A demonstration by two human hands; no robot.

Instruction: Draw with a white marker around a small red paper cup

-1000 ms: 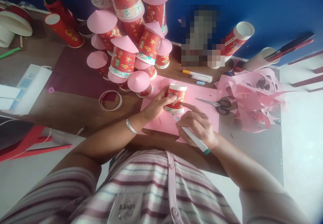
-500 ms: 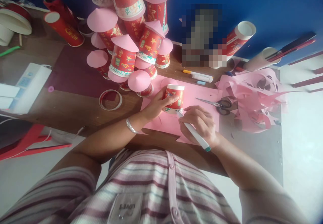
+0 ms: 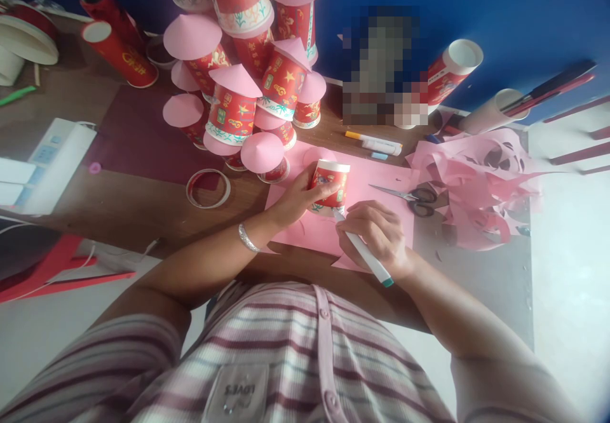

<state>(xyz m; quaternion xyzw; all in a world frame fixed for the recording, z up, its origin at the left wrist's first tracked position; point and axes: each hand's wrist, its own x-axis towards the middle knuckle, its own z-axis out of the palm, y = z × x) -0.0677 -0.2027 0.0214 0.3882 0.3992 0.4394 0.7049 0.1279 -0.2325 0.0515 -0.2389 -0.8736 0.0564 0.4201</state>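
Observation:
A short red tube [image 3: 332,178] with white bands at both ends stands on the pink paper [image 3: 381,175]. My left hand [image 3: 305,192] is wrapped round it, the thumb lying across its front. In my right hand [image 3: 374,229] is a white marker [image 3: 368,259] with a green end, held like a pen. Its tip touches or nearly touches the lower white band, where green marks show. Open scissors [image 3: 405,195] lie on the paper to the right of the tube.
Several red tubes with pink cone tops [image 3: 236,81] are stacked at the back. Pink paper scraps [image 3: 486,181] pile up at the right. Other markers [image 3: 374,142] lie behind the tube. A cut ring [image 3: 208,188] and a white box [image 3: 57,162] are on the left.
My right hand and the marker have shifted very slightly to the left. The red tube has turned or moved a little in my left hand. All else looks the same.

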